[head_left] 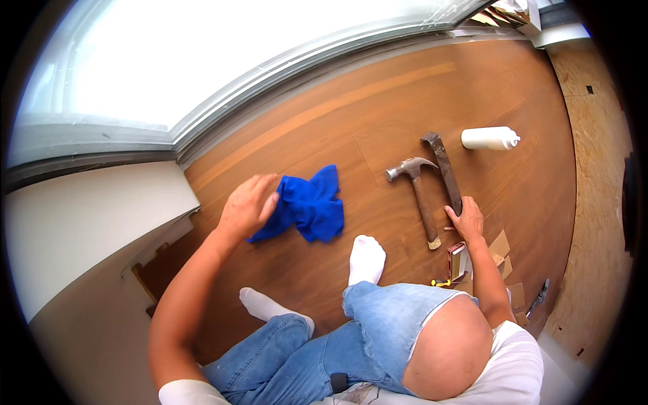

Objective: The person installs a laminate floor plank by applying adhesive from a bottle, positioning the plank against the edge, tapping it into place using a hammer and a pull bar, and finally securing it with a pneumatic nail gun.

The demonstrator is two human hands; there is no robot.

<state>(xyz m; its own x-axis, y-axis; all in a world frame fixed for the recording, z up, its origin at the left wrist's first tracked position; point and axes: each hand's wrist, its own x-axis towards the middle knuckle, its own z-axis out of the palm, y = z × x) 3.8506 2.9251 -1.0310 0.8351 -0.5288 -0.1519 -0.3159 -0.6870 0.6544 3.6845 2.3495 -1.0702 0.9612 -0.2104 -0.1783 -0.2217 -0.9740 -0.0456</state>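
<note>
On the wooden floor (378,202) lies a crumpled blue cloth (314,206). My left hand (248,206) is at its left edge, fingers loosely stretched and apart, with nothing held. My right hand (467,219) has its thumb and fingers around the near end of a dark flat pry bar (443,169), whose hooked end points away from me. Left of the bar lies a claw hammer (422,196) with a worn handle, its head close to the bar.
A white squeeze bottle (487,138) lies beyond the pry bar. Near my right forearm are a small red-and-white box (457,262), a yellow-handled screwdriver (441,283) and cardboard pieces (501,248). A glass door frame (256,84) borders the far left; a white ledge (101,216) stands left.
</note>
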